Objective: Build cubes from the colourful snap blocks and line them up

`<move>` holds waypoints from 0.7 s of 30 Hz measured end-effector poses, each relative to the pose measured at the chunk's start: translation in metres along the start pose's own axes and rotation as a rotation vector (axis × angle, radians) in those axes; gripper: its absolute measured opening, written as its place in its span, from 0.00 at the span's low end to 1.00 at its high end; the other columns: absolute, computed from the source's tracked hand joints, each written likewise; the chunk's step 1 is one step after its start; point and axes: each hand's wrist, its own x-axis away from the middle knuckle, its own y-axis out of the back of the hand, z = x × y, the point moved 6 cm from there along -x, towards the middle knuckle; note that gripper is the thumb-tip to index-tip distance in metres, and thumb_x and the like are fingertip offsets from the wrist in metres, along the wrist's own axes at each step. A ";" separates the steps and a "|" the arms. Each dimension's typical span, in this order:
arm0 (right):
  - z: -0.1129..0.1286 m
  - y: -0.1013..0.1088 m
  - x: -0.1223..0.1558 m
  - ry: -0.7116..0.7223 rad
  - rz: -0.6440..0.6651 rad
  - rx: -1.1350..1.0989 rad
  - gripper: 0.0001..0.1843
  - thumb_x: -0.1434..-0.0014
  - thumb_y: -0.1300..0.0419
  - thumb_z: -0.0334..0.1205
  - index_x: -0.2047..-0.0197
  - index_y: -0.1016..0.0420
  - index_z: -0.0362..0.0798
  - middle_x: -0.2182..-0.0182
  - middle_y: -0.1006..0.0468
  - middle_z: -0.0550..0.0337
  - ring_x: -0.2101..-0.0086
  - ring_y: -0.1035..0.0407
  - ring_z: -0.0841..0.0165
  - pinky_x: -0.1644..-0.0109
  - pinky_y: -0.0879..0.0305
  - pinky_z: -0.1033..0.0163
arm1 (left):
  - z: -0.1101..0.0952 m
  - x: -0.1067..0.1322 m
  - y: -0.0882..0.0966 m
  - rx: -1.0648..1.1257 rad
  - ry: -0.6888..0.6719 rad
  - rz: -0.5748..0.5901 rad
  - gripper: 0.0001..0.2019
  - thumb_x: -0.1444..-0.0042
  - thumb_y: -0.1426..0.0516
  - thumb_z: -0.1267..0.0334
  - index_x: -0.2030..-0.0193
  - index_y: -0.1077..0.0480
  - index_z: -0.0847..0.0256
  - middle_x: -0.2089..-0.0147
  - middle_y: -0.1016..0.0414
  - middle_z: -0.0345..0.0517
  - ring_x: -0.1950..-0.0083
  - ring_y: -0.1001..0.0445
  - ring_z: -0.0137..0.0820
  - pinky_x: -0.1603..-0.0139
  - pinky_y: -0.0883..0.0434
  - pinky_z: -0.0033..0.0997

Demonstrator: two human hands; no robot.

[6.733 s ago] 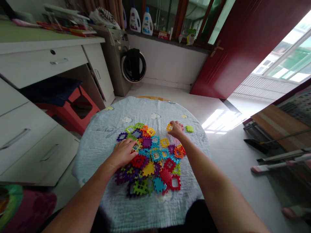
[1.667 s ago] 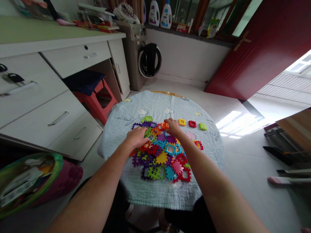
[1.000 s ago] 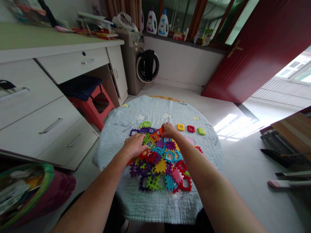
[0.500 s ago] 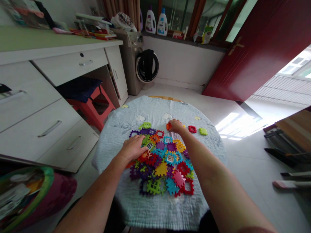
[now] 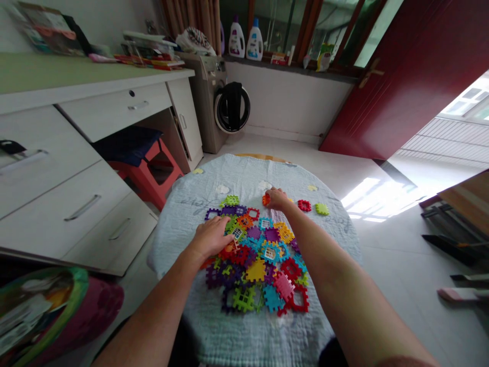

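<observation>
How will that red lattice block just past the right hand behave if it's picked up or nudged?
The red plastic waffle block is probably stiff and light, judging by its thin, crisp-edged lattice. Lying flat on the crinkled cloth, it seems unlikely to roll. Its notched edges should probably give the right hand an easy grip.

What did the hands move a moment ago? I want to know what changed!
The right hand slid rightward off the pile of plastic waffle blocks, bringing an orange block out toward the red block. The left hand stayed resting on the pile.
</observation>
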 end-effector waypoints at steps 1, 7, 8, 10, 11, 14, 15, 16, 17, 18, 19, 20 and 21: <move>0.000 -0.001 -0.001 -0.003 0.003 0.001 0.22 0.47 0.37 0.41 0.48 0.26 0.48 0.47 0.30 0.45 0.49 0.34 0.51 0.51 0.35 0.52 | 0.000 0.000 0.000 -0.001 0.002 0.002 0.26 0.43 0.46 0.52 0.39 0.37 0.57 0.41 0.30 0.53 0.40 0.31 0.41 0.43 0.34 0.36; -0.001 -0.005 -0.011 0.001 0.056 0.014 0.29 0.53 0.31 0.42 0.46 0.27 0.50 0.46 0.30 0.45 0.49 0.34 0.51 0.49 0.35 0.51 | 0.000 -0.001 0.000 0.001 0.000 0.005 0.25 0.43 0.46 0.52 0.39 0.37 0.57 0.41 0.30 0.53 0.41 0.30 0.41 0.43 0.34 0.36; -0.002 -0.006 -0.012 0.004 0.058 0.016 0.30 0.53 0.31 0.42 0.46 0.27 0.50 0.46 0.30 0.45 0.49 0.34 0.51 0.49 0.36 0.51 | 0.000 -0.001 0.000 0.002 0.003 0.005 0.26 0.43 0.46 0.52 0.39 0.37 0.58 0.41 0.30 0.53 0.41 0.30 0.41 0.43 0.34 0.36; -0.002 -0.006 -0.013 0.010 0.061 0.020 0.28 0.51 0.32 0.42 0.45 0.27 0.50 0.46 0.30 0.46 0.49 0.34 0.52 0.48 0.36 0.52 | 0.000 -0.001 -0.001 0.003 0.003 0.005 0.26 0.43 0.46 0.52 0.39 0.38 0.58 0.41 0.30 0.53 0.40 0.31 0.41 0.43 0.34 0.36; -0.002 -0.006 -0.013 0.013 0.063 0.021 0.28 0.50 0.32 0.41 0.45 0.27 0.50 0.47 0.30 0.46 0.49 0.33 0.53 0.48 0.36 0.53 | 0.000 0.000 -0.001 0.003 0.002 0.005 0.26 0.43 0.45 0.52 0.39 0.38 0.58 0.41 0.30 0.53 0.40 0.31 0.41 0.43 0.34 0.36; -0.002 -0.006 -0.014 0.021 0.062 0.020 0.27 0.49 0.33 0.40 0.45 0.27 0.51 0.47 0.30 0.47 0.48 0.33 0.54 0.47 0.37 0.54 | 0.000 0.000 0.000 0.006 -0.004 -0.002 0.26 0.42 0.46 0.52 0.38 0.38 0.60 0.41 0.30 0.54 0.40 0.30 0.41 0.42 0.34 0.36; -0.001 -0.006 -0.014 0.021 0.061 0.019 0.27 0.49 0.34 0.40 0.45 0.27 0.51 0.47 0.30 0.47 0.48 0.34 0.54 0.46 0.37 0.54 | 0.000 -0.001 -0.001 0.007 -0.005 -0.004 0.26 0.42 0.45 0.52 0.38 0.38 0.60 0.41 0.30 0.55 0.41 0.30 0.41 0.42 0.34 0.36; 0.000 -0.006 -0.014 0.020 0.060 0.018 0.26 0.48 0.34 0.40 0.45 0.27 0.51 0.46 0.30 0.46 0.48 0.34 0.54 0.46 0.38 0.54 | 0.000 -0.001 -0.001 0.010 -0.005 -0.006 0.26 0.42 0.45 0.53 0.39 0.38 0.60 0.42 0.30 0.55 0.41 0.30 0.41 0.43 0.34 0.37; 0.000 -0.006 -0.014 0.017 0.059 0.016 0.26 0.48 0.34 0.40 0.45 0.27 0.51 0.47 0.30 0.46 0.48 0.34 0.54 0.46 0.38 0.54 | 0.000 -0.001 -0.001 0.013 -0.005 -0.008 0.26 0.42 0.45 0.53 0.39 0.37 0.60 0.42 0.29 0.55 0.41 0.30 0.41 0.43 0.34 0.37; 0.001 -0.007 -0.013 0.013 0.059 0.015 0.26 0.49 0.34 0.40 0.45 0.27 0.51 0.47 0.30 0.46 0.48 0.34 0.54 0.46 0.38 0.54 | 0.000 -0.001 -0.002 0.017 -0.007 -0.009 0.26 0.42 0.45 0.53 0.39 0.37 0.60 0.42 0.29 0.55 0.42 0.30 0.42 0.43 0.34 0.37; 0.001 -0.007 -0.013 0.008 0.059 0.012 0.27 0.49 0.33 0.39 0.45 0.27 0.50 0.47 0.30 0.46 0.48 0.34 0.54 0.46 0.38 0.54 | 0.000 -0.001 -0.002 0.020 -0.008 -0.010 0.26 0.43 0.45 0.53 0.39 0.37 0.60 0.42 0.29 0.55 0.42 0.29 0.42 0.43 0.34 0.37; 0.002 -0.007 -0.013 0.003 0.059 0.009 0.27 0.49 0.33 0.39 0.45 0.27 0.50 0.46 0.30 0.46 0.49 0.34 0.54 0.46 0.38 0.54 | 0.001 -0.001 -0.003 0.022 -0.009 -0.012 0.26 0.43 0.45 0.53 0.39 0.37 0.60 0.42 0.29 0.55 0.42 0.29 0.42 0.43 0.34 0.37; 0.002 -0.006 -0.012 0.000 0.059 0.005 0.27 0.49 0.33 0.39 0.45 0.27 0.51 0.46 0.30 0.46 0.49 0.34 0.54 0.47 0.37 0.54 | 0.001 -0.002 -0.003 0.022 -0.011 -0.014 0.26 0.43 0.45 0.53 0.39 0.37 0.60 0.42 0.30 0.55 0.41 0.30 0.42 0.43 0.34 0.37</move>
